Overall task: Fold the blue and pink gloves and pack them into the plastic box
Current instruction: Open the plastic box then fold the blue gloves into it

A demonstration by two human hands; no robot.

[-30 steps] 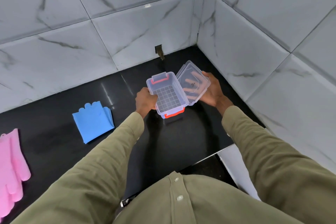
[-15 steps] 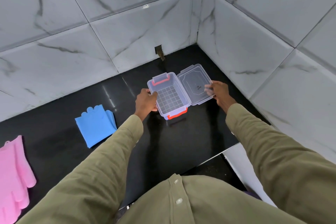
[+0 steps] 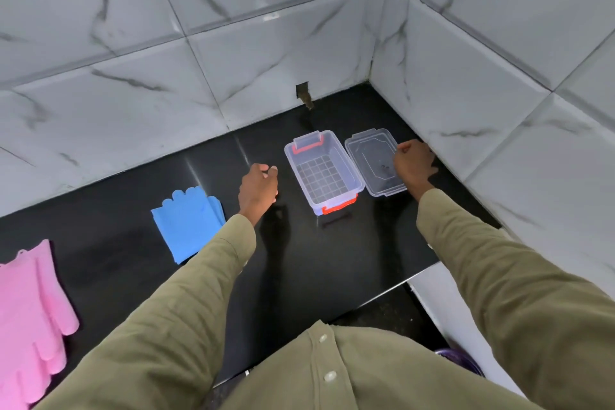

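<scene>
The clear plastic box (image 3: 322, 176) with orange latches stands open and empty on the black counter (image 3: 316, 260). Its clear lid (image 3: 371, 160) lies flat just right of it. My right hand (image 3: 414, 165) is curled over the lid's right edge, close to the side wall. My left hand (image 3: 258, 190) hovers left of the box with fingers loosely closed, holding nothing and apart from the box. The folded blue gloves (image 3: 188, 223) lie further left. The pink gloves (image 3: 30, 309) lie flat and unfolded at the far left edge.
Marble-tiled walls close off the back and right of the counter, meeting in a corner behind the lid. A small dark hole (image 3: 303, 95) sits in the back wall. The counter's front edge (image 3: 399, 283) runs below the box.
The lid has come down from beside the box and now lies flat on the counter to its right. My left hand has let go of the box and pulled back to the left.
</scene>
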